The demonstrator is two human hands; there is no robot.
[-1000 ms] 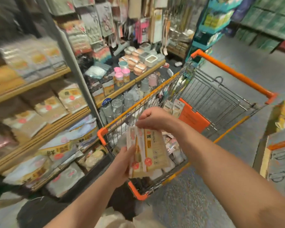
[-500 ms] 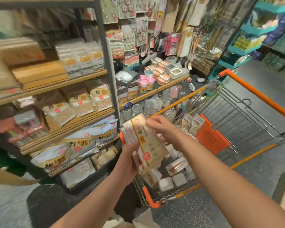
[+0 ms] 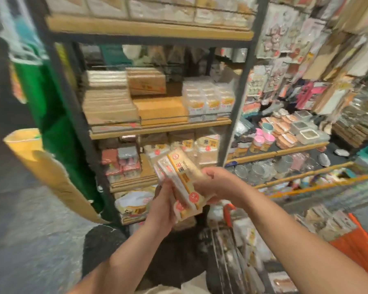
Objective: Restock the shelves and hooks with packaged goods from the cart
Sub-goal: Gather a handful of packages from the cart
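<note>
The packets [image 3: 184, 183] (flat, cream-coloured packs with yellow bands and round red price stickers) were held as a small stack in front of the shelving unit [image 3: 234, 115], tilted so that their upper ends leaned left and away from the person. The left hand [image 3: 163, 209] gripped the stack from below and on the left, its fingers curled round the lower edge. The right hand [image 3: 218, 184] pinched the stack on its right side, fingers wrapped over the front pack. Both forearms reached up from the bottom of the view.

Behind the packets, the middle shelf [image 3: 157, 129] carried brown flat packs stacked on the left and clear white bags [image 3: 207, 102] on the right. The shelf below it held packets of a similar cream-and-yellow look [image 3: 206, 145], just beyond the raised stack, with small pink and grey packs to their left. Lower still lay larger white bags [image 3: 134, 203].

The cart [image 3: 229, 211] stood at the lower right, its orange corner just beneath the right hand and its basket holding more packaged goods. To the right, a lower display carried pink-lidded jars [image 3: 261, 141] and lidded containers, with hanging goods [image 3: 306, 60] above them (much of the view was blurred).
</note>
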